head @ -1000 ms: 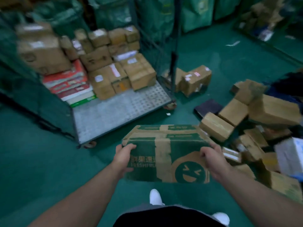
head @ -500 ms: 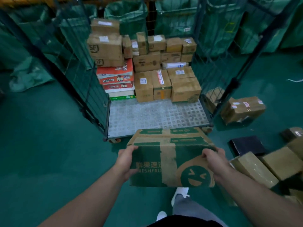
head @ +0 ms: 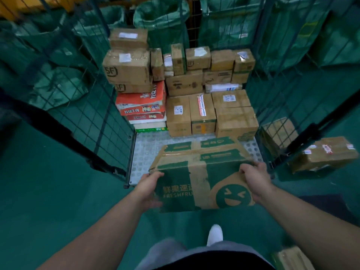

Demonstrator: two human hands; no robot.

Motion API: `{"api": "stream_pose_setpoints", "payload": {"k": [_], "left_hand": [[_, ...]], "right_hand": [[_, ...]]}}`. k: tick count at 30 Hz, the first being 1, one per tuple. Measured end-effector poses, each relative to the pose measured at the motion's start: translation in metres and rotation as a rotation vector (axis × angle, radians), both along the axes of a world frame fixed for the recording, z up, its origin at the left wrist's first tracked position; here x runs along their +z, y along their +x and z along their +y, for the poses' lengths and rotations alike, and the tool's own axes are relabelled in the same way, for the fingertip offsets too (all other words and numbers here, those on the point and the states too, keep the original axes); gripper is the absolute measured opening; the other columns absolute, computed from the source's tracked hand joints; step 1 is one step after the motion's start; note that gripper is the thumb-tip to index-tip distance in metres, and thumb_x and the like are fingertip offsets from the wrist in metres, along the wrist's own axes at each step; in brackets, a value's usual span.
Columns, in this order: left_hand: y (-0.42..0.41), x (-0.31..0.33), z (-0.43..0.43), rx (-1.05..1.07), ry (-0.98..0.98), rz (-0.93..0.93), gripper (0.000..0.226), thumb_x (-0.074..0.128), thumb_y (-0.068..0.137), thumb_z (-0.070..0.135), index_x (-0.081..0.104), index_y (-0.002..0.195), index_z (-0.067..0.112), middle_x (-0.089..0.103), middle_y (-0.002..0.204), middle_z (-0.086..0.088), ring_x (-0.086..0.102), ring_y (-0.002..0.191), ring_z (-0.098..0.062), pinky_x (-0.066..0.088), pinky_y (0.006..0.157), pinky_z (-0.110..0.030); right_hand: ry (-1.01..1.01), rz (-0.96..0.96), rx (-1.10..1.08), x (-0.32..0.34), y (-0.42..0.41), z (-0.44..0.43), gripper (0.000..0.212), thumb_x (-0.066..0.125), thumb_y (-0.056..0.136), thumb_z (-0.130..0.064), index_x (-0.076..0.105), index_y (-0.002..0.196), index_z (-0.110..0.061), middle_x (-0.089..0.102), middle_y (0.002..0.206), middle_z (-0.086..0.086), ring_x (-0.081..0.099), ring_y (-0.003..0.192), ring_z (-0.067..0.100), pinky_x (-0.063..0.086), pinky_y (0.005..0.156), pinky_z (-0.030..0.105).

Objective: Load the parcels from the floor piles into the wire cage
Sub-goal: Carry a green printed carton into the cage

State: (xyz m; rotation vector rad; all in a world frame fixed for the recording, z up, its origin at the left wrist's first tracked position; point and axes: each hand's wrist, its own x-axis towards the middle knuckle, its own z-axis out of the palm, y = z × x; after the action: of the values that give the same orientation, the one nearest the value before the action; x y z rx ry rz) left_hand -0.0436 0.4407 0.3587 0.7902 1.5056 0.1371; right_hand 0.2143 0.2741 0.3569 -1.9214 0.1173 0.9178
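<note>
Probably a parcel depot: wire cage (head: 109,121) of cartons (head: 202,114), green sacks (head: 159,14)

Black top (head: 204,263), grey trousers (head: 167,250), white shoe (head: 214,233).

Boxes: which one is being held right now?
The green-printed box with the laughing face, gripped between left hand and right hand; the others sit in the wire cage or on the floor.

- The green floor (head: 48,211) is carrying the wire cage (head: 105,121) at twelve o'clock.
- The cage's perforated metal base (head: 148,152) is bearing stacked cardboard boxes (head: 179,114) along its far edge.
- A taped parcel (head: 323,154) is lying on the floor at three o'clock, just outside the cage.
- Another carton (head: 292,258) is sitting on the floor at five o'clock.
</note>
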Motion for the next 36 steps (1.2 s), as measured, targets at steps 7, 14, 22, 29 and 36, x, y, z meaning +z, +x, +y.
{"api": "stream_pose_setpoints", "payload": {"k": [7,14,22,29,36], "left_hand": [[0.043,-0.007,0.063,0.045,-0.037,-0.048,0.025,0.056,0.100,0.033,0.057,0.121,0.020,0.065,0.123,-0.024,0.068,0.100,-0.037,0.059,0.056,-0.039],[0.093,-0.032,0.177,0.003,0.003,-0.035,0.022,0.057,0.100,0.031,0.058,0.118,0.020,0.067,0.117,-0.020,0.066,0.107,-0.039,0.062,0.082,-0.052],[0.158,-0.045,0.313,-0.099,-0.046,-0.058,0.027,0.059,0.101,0.030,0.050,0.124,0.020,0.069,0.118,-0.014,0.072,0.101,-0.034,0.062,0.085,-0.047],[0.228,-0.078,0.395,-0.034,-0.034,-0.097,0.031,0.064,0.099,0.020,0.047,0.126,0.022,0.067,0.118,-0.011,0.070,0.103,-0.029,0.060,0.081,-0.038],[0.303,-0.163,0.451,0.128,0.033,-0.100,0.050,0.056,0.094,-0.002,0.041,0.137,0.019,0.067,0.120,-0.015,0.070,0.102,-0.026,0.057,0.086,-0.037]], "right_hand": [[-0.020,-0.032,0.074,0.004,0.055,0.086,0.041,0.065,0.078,-0.017,0.054,0.117,-0.022,0.066,0.099,0.009,0.065,0.087,0.028,0.059,0.068,0.043],[-0.028,-0.006,0.008,-0.025,0.104,0.189,0.046,0.067,0.071,-0.026,0.051,0.114,-0.031,0.066,0.104,0.012,0.067,0.090,0.035,0.062,0.074,0.051],[-0.049,-0.136,-0.056,-0.016,0.158,0.292,0.033,0.064,0.091,-0.015,0.048,0.119,-0.020,0.059,0.092,0.008,0.060,0.080,0.026,0.042,0.056,0.032],[-0.084,-0.148,-0.013,-0.049,0.229,0.369,0.027,0.061,0.094,-0.009,0.050,0.115,-0.022,0.067,0.090,0.011,0.066,0.074,0.028,0.048,0.056,0.032],[-0.089,-0.115,0.115,-0.151,0.306,0.444,0.025,0.064,0.088,-0.011,0.059,0.112,-0.018,0.070,0.094,0.007,0.070,0.085,0.030,0.052,0.061,0.033]]}}
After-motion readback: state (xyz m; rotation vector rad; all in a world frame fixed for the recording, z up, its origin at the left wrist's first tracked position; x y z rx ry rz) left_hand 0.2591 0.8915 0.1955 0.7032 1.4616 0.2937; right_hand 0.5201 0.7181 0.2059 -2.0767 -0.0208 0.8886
